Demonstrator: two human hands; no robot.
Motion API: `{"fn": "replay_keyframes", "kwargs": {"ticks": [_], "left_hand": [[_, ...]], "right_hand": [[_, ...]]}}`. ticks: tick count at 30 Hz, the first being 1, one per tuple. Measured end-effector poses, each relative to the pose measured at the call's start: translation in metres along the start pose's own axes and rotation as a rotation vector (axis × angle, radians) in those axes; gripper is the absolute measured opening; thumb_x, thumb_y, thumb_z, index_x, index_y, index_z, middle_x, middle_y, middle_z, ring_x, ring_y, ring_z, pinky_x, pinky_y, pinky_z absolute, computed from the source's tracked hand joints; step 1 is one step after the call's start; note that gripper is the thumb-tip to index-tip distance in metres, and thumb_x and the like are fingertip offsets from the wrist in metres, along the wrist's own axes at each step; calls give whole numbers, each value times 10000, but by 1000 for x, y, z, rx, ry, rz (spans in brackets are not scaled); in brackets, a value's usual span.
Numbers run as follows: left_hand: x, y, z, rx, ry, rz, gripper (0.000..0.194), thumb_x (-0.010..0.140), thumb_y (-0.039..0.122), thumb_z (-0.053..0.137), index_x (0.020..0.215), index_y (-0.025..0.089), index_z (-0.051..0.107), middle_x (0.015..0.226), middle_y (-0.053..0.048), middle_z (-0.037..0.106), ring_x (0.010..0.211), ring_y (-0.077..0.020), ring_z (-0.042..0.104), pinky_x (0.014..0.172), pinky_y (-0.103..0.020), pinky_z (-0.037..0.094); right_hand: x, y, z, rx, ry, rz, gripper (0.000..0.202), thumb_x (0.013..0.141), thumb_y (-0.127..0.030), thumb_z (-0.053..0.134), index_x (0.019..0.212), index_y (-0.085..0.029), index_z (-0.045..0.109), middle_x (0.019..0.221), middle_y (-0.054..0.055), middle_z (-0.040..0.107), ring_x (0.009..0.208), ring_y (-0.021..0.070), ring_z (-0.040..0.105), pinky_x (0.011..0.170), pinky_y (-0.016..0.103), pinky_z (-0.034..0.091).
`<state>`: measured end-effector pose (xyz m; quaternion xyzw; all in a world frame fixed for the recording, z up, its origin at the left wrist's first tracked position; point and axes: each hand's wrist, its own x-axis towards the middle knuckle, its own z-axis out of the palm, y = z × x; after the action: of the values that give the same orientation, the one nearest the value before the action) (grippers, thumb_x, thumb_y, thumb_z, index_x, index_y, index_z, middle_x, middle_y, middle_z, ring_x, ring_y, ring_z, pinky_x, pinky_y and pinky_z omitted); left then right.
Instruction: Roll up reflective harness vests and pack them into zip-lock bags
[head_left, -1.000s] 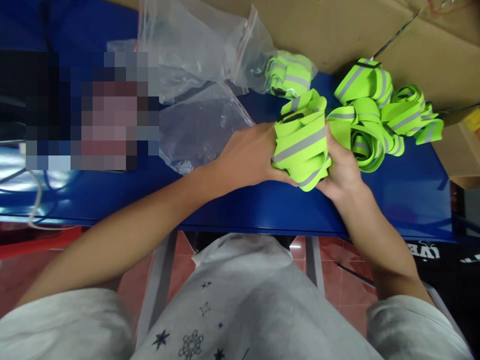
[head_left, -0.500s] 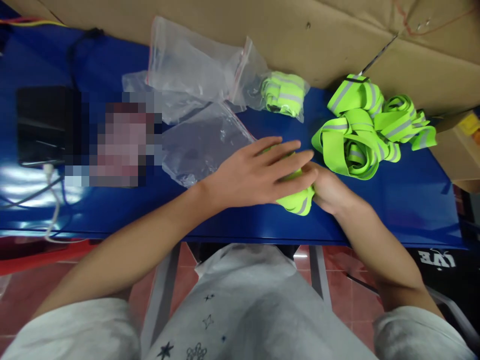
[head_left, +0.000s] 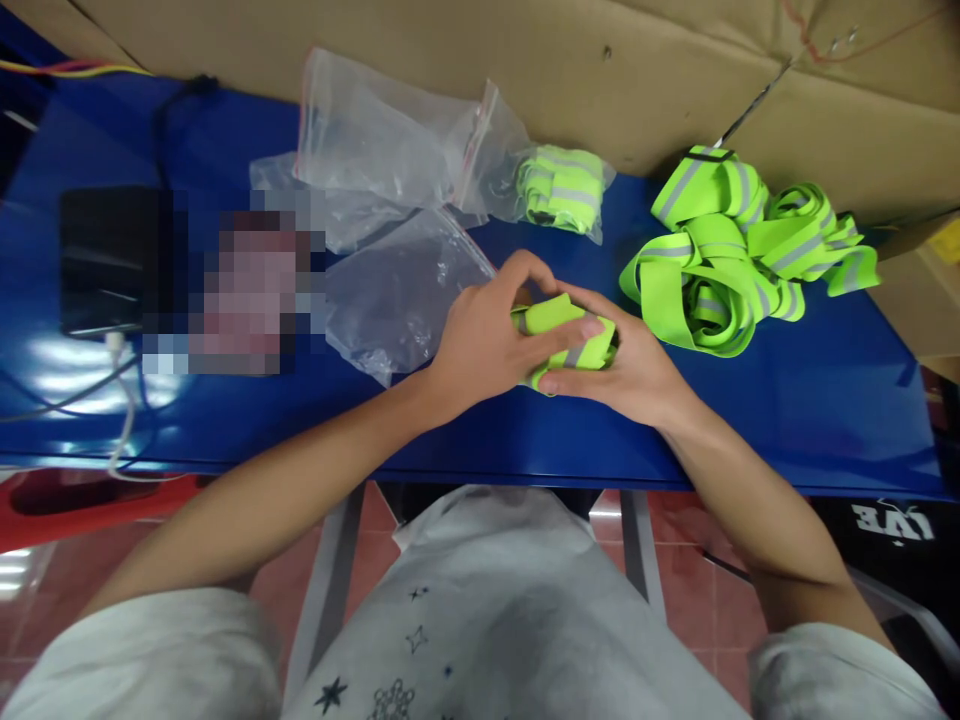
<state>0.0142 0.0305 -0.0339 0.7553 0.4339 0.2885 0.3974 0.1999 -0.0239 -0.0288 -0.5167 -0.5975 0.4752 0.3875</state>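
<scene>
Between my two hands, over the front part of the blue table, is a folded neon-yellow strap bundle (head_left: 571, 340) with a grey stripe. My left hand (head_left: 484, 335) is closed on its left side, the thumb lying across the top. From the right, my right hand (head_left: 637, 370) grips the same bundle, its thumb along the near edge. To the right lies a pile of loose neon straps (head_left: 720, 260). A clear bag with a rolled neon strap (head_left: 562, 190) rests behind my hands. Clear plastic bags (head_left: 382, 140) lie behind and left, one flat bag (head_left: 397, 290) close to my left hand.
On the left of the blue table (head_left: 465, 440) are a black device (head_left: 101, 260) with a white cable (head_left: 127, 410) and a blurred-out item (head_left: 251, 295). Brown cardboard (head_left: 562, 70) runs along the back. An open carton (head_left: 919, 285) stands at the right.
My left hand has drawn back from lying flat over the bundle to gripping its side. My right hand has come round the bundle, which now shows more and sits slightly farther from the table's front edge.
</scene>
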Motion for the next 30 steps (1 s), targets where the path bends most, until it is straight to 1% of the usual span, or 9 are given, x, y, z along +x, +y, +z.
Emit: {"fn": "replay_keyframes", "kwargs": {"ticks": [5,8,12,15,18,20,24,27,30], "left_hand": [[-3,-10,-1,235,-4,164,804,919,829,563,1471,249,493,888,-17,703,705,-236,691,699,-355,520],[-6,-5,-5,257,-89,216,929,996,818,383,1697,239,190,960,-40,712,759,-242,715,682,-350,538],[-8,12,-21,186,-120,264,835,1078,717,214,1734,227,51,1363,-140,630,1120,-247,696,892,-376,612],[-4,15,-42,386,53,318,745,1099,641,330,1683,180,286,1463,-178,556,1315,-292,599,1146,-460,516],[-4,3,-56,726,166,169,820,1005,668,591,1609,137,428,1530,-247,514,1432,-441,512,1223,-660,381],[-11,-7,-54,787,23,95,821,1003,623,627,1635,157,386,1598,-269,466,1493,-485,455,1220,-787,288],[-30,-16,-41,675,-329,222,583,1060,432,592,1596,247,459,1563,-186,540,1456,-398,532,1232,-839,207],[-31,-15,-40,701,-226,257,780,972,499,730,1634,230,418,1595,-216,497,1496,-417,488,1278,-782,188],[-14,-19,-44,731,-166,239,1092,867,624,812,1710,203,259,1725,-261,301,1615,-479,290,1286,-778,161]], "right_hand": [[1,2,4,81,-84,32,877,669,-415,991,1455,-266,632,1440,46,713,1279,292,704,1108,465,595],[-3,-1,6,43,-27,-5,652,740,-400,944,1329,-258,701,1322,28,764,1169,273,742,1010,428,634],[-2,0,3,-93,95,-98,415,784,-399,908,1144,-252,766,1150,17,798,1043,261,760,964,438,642],[5,7,-12,-8,242,-95,463,759,-459,934,1153,-289,762,1142,9,793,1061,278,765,992,490,647],[14,14,-31,129,442,-94,509,756,-517,928,1179,-314,730,1180,13,783,1125,297,762,992,527,659],[18,16,-39,192,499,-83,511,755,-526,922,1172,-312,719,1205,20,781,1167,306,755,996,535,664],[21,17,-36,228,511,-60,568,707,-517,950,1178,-305,713,1189,24,787,1170,301,757,1021,531,662],[22,19,-27,215,518,-53,620,658,-505,974,1182,-289,722,1164,28,785,1143,298,760,1041,532,648],[23,22,-21,236,539,-34,617,617,-481,991,1142,-280,738,1126,22,784,1127,295,759,1060,527,633]]}}
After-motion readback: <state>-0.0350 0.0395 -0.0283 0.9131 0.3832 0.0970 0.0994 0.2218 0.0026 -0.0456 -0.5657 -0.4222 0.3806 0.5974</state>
